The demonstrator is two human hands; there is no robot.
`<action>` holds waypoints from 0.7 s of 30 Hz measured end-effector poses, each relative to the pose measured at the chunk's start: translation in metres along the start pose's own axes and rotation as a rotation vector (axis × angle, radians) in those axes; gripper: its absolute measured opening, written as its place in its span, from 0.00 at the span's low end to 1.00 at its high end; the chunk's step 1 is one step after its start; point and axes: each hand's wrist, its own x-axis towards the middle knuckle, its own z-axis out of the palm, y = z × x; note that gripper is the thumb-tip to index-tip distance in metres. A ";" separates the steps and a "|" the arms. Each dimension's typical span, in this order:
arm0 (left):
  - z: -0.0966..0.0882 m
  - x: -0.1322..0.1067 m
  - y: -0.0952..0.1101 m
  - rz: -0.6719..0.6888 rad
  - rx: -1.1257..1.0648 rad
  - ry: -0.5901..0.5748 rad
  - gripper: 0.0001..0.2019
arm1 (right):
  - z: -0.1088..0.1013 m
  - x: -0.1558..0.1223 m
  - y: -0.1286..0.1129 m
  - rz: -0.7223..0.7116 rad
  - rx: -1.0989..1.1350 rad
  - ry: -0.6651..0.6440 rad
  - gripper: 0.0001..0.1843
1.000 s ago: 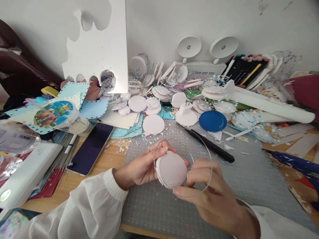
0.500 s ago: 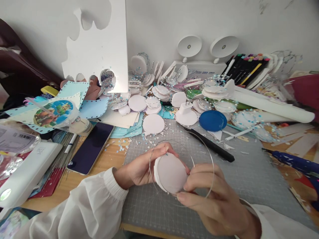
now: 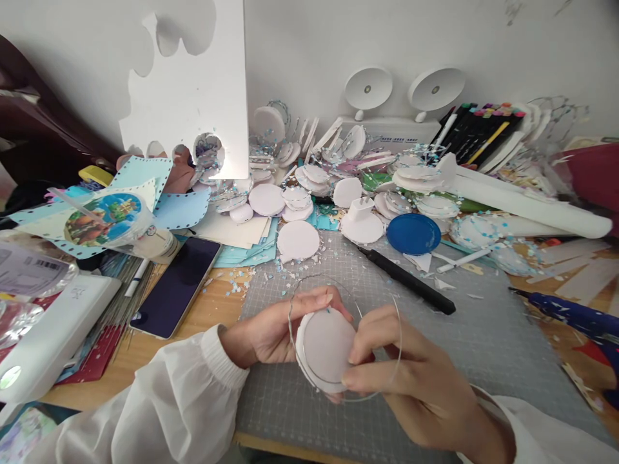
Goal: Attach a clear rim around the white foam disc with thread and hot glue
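A round white foam disc (image 3: 329, 348) is gripped at its left and far edge by my left hand (image 3: 285, 325), thumb along the top. Thin silvery wire (image 3: 400, 335) makes a wide loop around the disc, and a smaller curve of it lies across the disc's face. My right hand (image 3: 406, 374) is closed at the disc's right edge, thumb and fingertips pinching the wire there. The exact pinch point is partly hidden by the fingers. Both hands are above the grey cutting mat (image 3: 280, 412).
A black pen-like tool (image 3: 406, 280) lies beyond my right hand, near a blue round lid (image 3: 413, 234). Several white discs (image 3: 298, 240) crowd the back. At left are a phone (image 3: 176, 288) and a lidded cup (image 3: 120, 222); at right, a blue glue gun (image 3: 570, 316).
My right hand has shifted slightly, its fingers now further over the disc's right edge. The disc has turned and tilted a little in my left hand, and the wire loop has drawn in on the right.
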 end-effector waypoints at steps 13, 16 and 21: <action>0.003 -0.001 0.003 -0.011 -0.032 0.076 0.17 | 0.000 0.001 0.000 0.038 0.130 0.047 0.13; 0.004 -0.001 0.004 -0.010 -0.038 0.076 0.17 | -0.001 0.002 0.000 0.051 0.138 0.024 0.12; 0.005 0.000 0.005 0.015 -0.027 0.087 0.18 | 0.001 0.002 0.001 0.061 0.196 0.040 0.09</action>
